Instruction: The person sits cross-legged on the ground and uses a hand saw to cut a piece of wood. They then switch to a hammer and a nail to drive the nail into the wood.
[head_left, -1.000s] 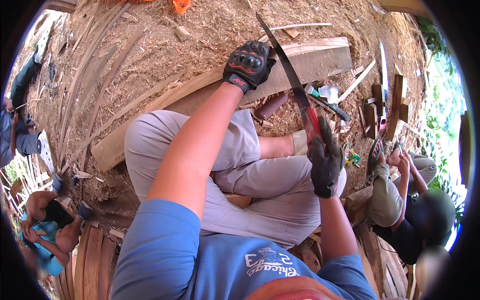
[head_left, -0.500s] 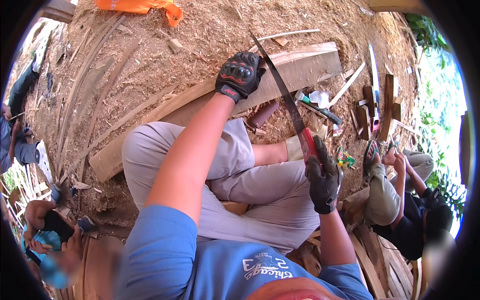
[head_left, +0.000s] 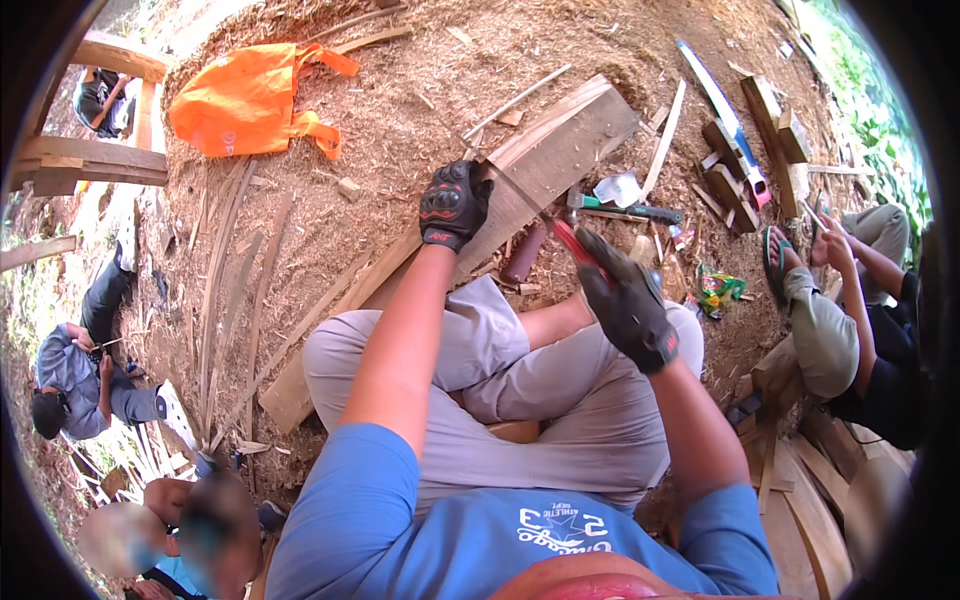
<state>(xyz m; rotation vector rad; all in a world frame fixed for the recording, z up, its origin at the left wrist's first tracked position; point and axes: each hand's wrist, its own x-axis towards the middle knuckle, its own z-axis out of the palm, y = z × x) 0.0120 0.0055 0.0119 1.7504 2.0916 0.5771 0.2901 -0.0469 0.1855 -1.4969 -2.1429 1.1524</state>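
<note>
— On sawdust-strewn ground, a seated person in a blue shirt and grey trousers works a long wooden plank (head_left: pixel 560 165). Where are the hands?

— The gloved left hand (head_left: pixel 453 203) sits at about 11 o'clock from the knees, fingers curled down and pressed on the plank's near edge. The gloved right hand (head_left: pixel 625 300), at 2 o'clock, has its fingers wrapped tight round the red handle of a hand saw (head_left: pixel 540 215) — the blade runs up and leftward, meeting the plank just beside the left hand.

— And the plank itself?

— It lies slantwise from 7 o'clock to 1 o'clock across the ground ahead of the legs.

— What else is in frame?

— An orange bag (head_left: pixel 250 100) at 10 o'clock, a hammer (head_left: pixel 625 208) just right of the plank, wood blocks (head_left: pixel 750 150) and a second saw (head_left: pixel 725 115) at 2 o'clock — and another person (head_left: pixel 850 310) crouched at 3 o'clock, a third (head_left: pixel 85 375) at 8 o'clock.
</note>
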